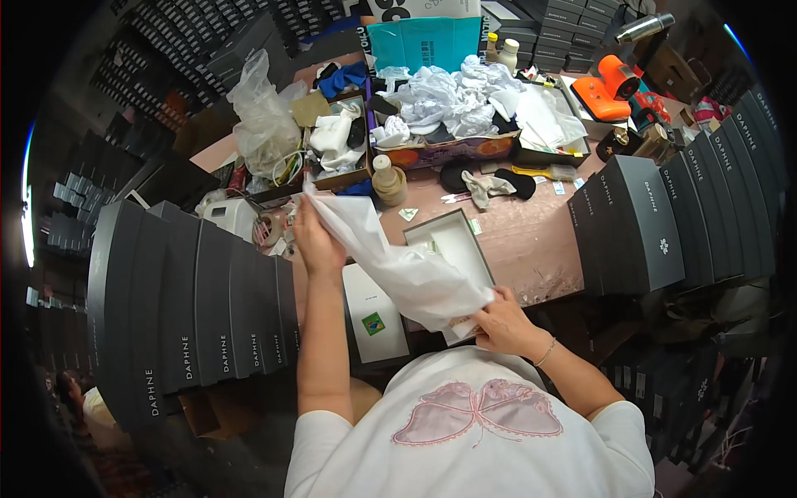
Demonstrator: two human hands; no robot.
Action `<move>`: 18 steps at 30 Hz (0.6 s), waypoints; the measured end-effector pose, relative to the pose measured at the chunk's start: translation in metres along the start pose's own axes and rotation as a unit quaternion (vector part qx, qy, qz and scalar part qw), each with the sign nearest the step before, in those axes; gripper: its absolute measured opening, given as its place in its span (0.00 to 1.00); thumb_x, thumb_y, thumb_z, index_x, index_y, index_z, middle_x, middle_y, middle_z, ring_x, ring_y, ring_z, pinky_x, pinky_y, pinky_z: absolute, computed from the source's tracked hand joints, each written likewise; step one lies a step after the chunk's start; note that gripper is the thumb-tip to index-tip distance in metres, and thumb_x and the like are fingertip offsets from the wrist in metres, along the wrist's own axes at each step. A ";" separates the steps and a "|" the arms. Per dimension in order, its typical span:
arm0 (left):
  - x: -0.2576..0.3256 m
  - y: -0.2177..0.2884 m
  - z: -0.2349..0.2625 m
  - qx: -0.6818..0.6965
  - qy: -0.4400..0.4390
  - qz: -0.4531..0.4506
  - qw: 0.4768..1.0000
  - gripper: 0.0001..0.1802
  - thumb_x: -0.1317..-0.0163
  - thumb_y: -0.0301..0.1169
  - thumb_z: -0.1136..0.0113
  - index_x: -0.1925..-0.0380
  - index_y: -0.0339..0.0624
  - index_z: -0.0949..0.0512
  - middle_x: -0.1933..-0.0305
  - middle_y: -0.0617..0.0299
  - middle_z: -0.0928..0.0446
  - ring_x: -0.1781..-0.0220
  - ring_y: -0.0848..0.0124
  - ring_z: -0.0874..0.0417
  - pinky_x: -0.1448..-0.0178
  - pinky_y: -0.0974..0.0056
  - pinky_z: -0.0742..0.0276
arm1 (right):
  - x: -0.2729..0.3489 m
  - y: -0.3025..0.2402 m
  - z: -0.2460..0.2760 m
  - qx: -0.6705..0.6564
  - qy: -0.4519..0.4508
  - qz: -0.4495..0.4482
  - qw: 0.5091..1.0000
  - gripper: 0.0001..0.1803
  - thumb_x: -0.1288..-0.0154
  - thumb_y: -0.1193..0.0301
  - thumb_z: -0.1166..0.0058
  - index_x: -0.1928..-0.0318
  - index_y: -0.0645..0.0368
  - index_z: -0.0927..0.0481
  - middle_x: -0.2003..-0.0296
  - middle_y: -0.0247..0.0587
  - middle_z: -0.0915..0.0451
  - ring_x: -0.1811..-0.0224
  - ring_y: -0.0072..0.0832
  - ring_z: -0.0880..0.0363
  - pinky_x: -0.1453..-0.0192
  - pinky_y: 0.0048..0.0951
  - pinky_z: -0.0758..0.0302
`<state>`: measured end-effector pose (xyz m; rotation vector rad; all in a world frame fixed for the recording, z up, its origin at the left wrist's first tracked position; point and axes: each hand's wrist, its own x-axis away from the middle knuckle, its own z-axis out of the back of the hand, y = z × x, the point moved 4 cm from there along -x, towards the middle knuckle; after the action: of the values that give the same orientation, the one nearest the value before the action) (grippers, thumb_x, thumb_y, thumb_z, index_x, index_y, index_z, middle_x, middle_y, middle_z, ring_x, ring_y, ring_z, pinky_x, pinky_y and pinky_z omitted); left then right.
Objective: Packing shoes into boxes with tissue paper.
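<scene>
A sheet of white tissue paper point(398, 270) stretches slantwise between my hands. My left hand point(318, 239) is closed on its upper left end. Lower down, my right hand point(506, 324) pinches the opposite end. Beneath the paper lies an open shoe box point(475, 241), white inside with a dark rim, partly hidden by the sheet. A second shallow box part, perhaps the lid point(378, 319), sits at the table's near edge beside my left forearm. It is white inside and bears a small green sticker point(373, 324).
Stacks of dark shoe boxes stand at left point(178, 290) and right point(635, 224). Behind are a carton of crumpled paper point(452, 95), a beige bottle point(388, 181), black shoe-shaped pieces point(515, 183), a yellow-handled brush point(548, 172), an orange device point(606, 91) and a white device point(231, 217).
</scene>
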<state>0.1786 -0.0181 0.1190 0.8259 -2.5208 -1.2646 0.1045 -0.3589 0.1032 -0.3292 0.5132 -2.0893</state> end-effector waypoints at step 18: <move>0.195 -0.144 -0.017 0.195 -0.063 0.500 0.841 0.37 0.33 0.58 0.54 0.37 0.38 0.37 0.41 0.50 0.29 0.40 0.58 0.26 0.36 0.49 0.29 | -0.023 -0.021 -0.003 -0.368 0.152 -0.047 0.916 0.30 0.42 0.70 0.40 0.41 0.64 0.33 0.48 0.54 0.30 0.45 0.45 0.28 0.40 0.35 0.31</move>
<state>0.0815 -0.2081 0.0034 -0.5578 -2.6618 -0.4513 0.1000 -0.3290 0.1099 -0.4604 1.5061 -1.9718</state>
